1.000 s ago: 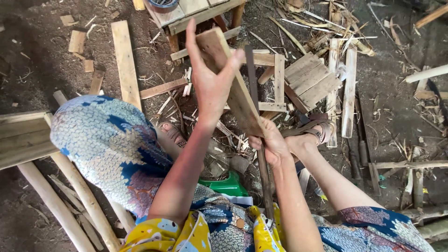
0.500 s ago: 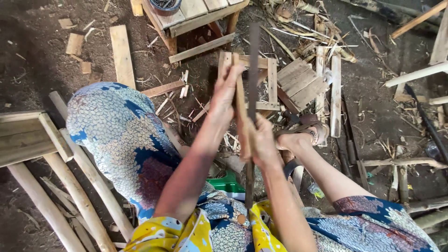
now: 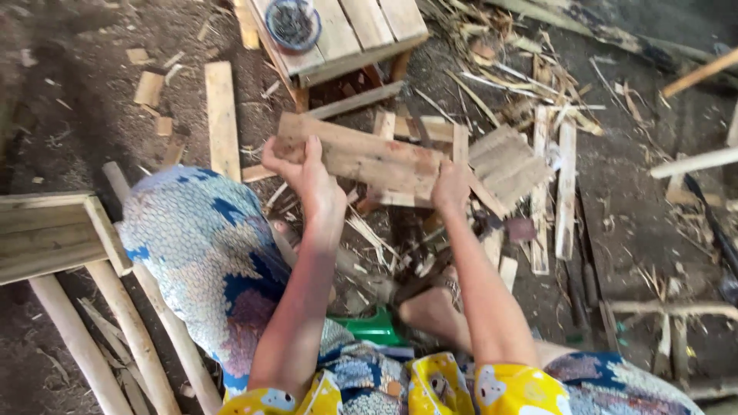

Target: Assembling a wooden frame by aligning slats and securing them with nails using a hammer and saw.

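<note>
Hands hold one flat wooden board (image 3: 361, 159) sideways: left hand (image 3: 301, 165) grips its left end, right hand (image 3: 451, 184) grips its right end, above the wood scraps (image 3: 507, 165).

No packages, labels, signs or screens are seen; only bare wood, offcuts and patterned cloth are observed on the dirt floor.

Plank (image 3: 369, 160): bare wood, rough, matt, stained reddish at one end. Crate (image 3: 346, 31) beyond the plank: unfinished pale wooden slats.
</note>
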